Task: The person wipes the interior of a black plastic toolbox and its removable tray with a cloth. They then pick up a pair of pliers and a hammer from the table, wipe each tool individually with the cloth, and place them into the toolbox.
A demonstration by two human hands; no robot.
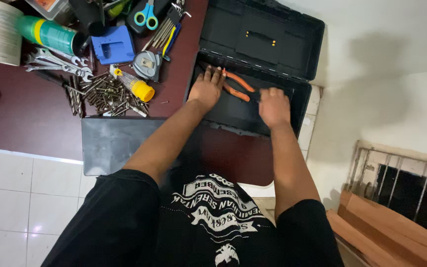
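The left hand [206, 88] is laid flat, fingers spread, inside the open black toolbox [300, 106], its fingertips beside the orange handles of the pliers [237, 86] but not closed on anything. The right hand [274, 106] is curled loosely, knuckles up, just to the right of those handles; whether anything is gripped under it cannot be told. The pliers are lying in the box between the two hands, their jaws hidden. They are judged stiff and fairly heavy for their size, with rubbery handles that give a sure hold, so both handles together would best be grasped. The toolbox lid [260, 37] is propped open beyond the hands. Beside the left forearm a grey tray [109, 143] is set on the dark red table [25, 118]. Farther left, a heap of screws [107, 96], a yellow-capped bottle [134, 85], spanners [55, 62], a tape measure [147, 65] and blue-handled scissors [147, 15] are scattered.
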